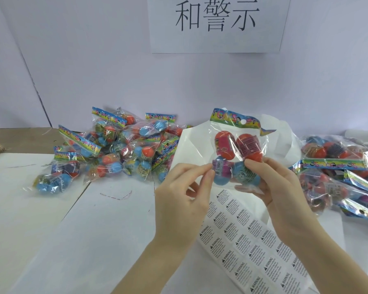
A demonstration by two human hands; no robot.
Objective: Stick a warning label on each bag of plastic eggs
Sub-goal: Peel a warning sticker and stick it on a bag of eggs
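I hold one clear bag of plastic eggs (237, 149) upright above the table; it has a colourful header card, two orange eggs above and two blue eggs below. My right hand (272, 183) grips its lower right part, thumb in front and fingers behind. My left hand (185, 187) pinches the bag's lower left edge between thumb and forefinger. Whether a label is under those fingers cannot be told. A sheet of warning labels (249, 242) lies on the table beneath my hands.
A heap of egg bags (115, 149) lies at the back left. More egg bags (344, 172) are piled at the right edge. White backing paper (191, 145) stands behind the held bag. A paper sign (217, 24) hangs on the wall.
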